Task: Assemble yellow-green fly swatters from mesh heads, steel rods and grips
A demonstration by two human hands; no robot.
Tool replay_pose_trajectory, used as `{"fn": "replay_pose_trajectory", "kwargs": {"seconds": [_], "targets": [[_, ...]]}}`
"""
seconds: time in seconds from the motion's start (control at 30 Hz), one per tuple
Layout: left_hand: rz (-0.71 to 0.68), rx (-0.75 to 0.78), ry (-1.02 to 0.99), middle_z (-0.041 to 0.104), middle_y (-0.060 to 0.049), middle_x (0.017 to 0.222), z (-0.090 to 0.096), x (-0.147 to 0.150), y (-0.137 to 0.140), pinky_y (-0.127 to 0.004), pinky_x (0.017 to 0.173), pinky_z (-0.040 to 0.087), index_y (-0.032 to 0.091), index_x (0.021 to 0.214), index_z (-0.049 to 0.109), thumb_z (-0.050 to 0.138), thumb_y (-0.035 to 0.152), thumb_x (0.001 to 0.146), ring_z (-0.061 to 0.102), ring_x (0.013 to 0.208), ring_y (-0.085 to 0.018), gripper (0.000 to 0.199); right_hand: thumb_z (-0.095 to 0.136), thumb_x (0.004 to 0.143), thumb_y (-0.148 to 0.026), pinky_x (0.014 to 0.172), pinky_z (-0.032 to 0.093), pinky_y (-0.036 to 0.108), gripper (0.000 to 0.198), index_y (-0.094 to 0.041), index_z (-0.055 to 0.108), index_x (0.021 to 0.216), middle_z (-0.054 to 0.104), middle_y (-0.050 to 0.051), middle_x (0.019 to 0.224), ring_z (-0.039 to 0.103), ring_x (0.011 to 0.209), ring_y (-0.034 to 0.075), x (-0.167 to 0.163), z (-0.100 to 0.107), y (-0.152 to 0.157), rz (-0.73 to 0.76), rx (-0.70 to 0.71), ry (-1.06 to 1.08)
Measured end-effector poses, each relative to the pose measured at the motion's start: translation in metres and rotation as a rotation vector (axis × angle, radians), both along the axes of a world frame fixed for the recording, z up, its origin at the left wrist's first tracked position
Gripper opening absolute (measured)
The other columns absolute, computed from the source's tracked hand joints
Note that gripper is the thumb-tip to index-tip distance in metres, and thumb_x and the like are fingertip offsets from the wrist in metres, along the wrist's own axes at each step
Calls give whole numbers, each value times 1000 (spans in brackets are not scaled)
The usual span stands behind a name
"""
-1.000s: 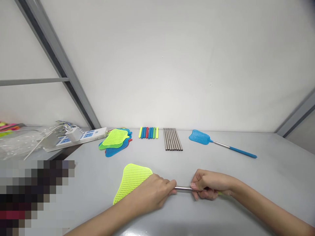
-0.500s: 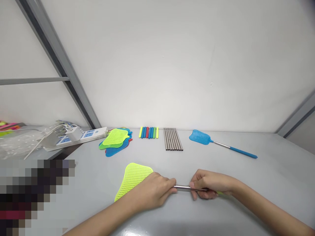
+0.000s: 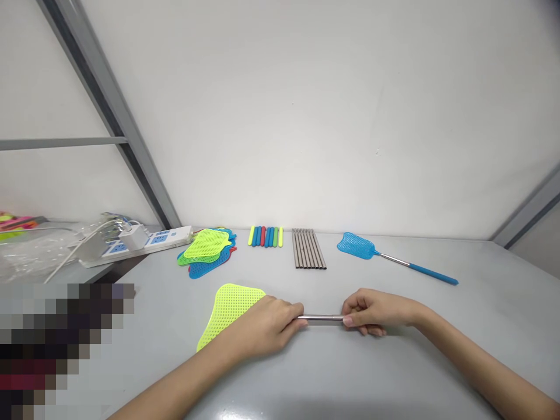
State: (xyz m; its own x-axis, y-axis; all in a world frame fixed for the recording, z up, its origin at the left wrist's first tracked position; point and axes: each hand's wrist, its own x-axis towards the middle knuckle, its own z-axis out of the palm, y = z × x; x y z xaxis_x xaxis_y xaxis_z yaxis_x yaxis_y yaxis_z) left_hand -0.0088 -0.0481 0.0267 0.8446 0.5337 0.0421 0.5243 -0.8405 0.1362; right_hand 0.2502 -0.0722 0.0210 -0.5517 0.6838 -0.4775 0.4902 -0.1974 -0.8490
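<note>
A yellow fly swatter head (image 3: 231, 309) lies above the table at the front, partly covered by my left hand (image 3: 273, 324). From that closed hand a thin metal rod (image 3: 321, 318) runs level to the right. My right hand (image 3: 370, 312) pinches the rod's other end between thumb and fingers. The joint between head and rod is hidden in my left hand, and whatever lies inside my right palm cannot be seen.
Farther back are stacked swatter heads (image 3: 207, 251), a row of coloured handles (image 3: 266, 236), several metal rods (image 3: 308, 249) and a blue fly swatter (image 3: 359, 246). A power strip (image 3: 168, 238) with cables and clear plastic bags (image 3: 35, 256) are at left.
Both hands have shifted slightly up the table with the swatter, the left also a little leftward. More rod shows between them, and the yellow bit behind my right hand is no longer visible.
</note>
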Motion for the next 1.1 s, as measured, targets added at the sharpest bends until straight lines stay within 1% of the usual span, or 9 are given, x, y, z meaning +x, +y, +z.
{"fn": "replay_pose_trajectory", "kwargs": {"seconds": [0.13, 0.27, 0.37, 0.53, 0.8, 1.1], "targets": [[32, -19, 4, 55, 0, 60, 2, -3, 4, -24, 47, 22, 19, 72, 48, 26, 37, 89, 49, 52, -13, 33, 54, 73, -46, 40, 31, 16, 33, -13, 56, 79, 50, -2, 59, 40, 42, 4, 4, 2, 3, -30, 36, -66], [32, -51, 21, 55, 1, 60, 0, -5, 5, -23, 46, 23, 19, 73, 48, 32, 42, 86, 49, 52, -13, 31, 54, 73, -45, 40, 31, 16, 31, -14, 54, 76, 49, -2, 60, 40, 43, 4, 2, 4, 2, -11, 61, -93], [30, -71, 17, 56, 2, 62, -2, -5, 6, -22, 46, 24, 20, 74, 48, 36, 44, 85, 49, 52, -12, 29, 59, 69, -45, 40, 30, 16, 32, -14, 51, 72, 48, -3, 59, 40, 44, 4, 1, 4, 1, 7, 85, -119], [40, -88, 0, 55, 1, 63, -4, -4, 7, -22, 47, 26, 19, 73, 50, 32, 41, 86, 50, 54, -12, 31, 60, 68, -45, 40, 30, 17, 32, -15, 50, 72, 47, -3, 60, 40, 44, 5, 2, 3, 1, 14, 93, -144], [75, -118, 33, 56, 0, 61, -4, -2, 6, -23, 48, 24, 18, 70, 53, 30, 45, 86, 50, 55, -13, 39, 63, 66, -41, 41, 30, 16, 30, -15, 53, 76, 44, -4, 58, 40, 45, 5, 3, 2, 2, 52, 133, -135], [92, -105, 48, 57, -1, 60, -2, -1, 5, -25, 49, 23, 18, 66, 57, 30, 48, 85, 50, 56, -14, 45, 60, 69, -40, 40, 31, 16, 27, -15, 53, 76, 46, -3, 59, 43, 45, 5, 3, 2, 1, 46, 116, -135]]}}
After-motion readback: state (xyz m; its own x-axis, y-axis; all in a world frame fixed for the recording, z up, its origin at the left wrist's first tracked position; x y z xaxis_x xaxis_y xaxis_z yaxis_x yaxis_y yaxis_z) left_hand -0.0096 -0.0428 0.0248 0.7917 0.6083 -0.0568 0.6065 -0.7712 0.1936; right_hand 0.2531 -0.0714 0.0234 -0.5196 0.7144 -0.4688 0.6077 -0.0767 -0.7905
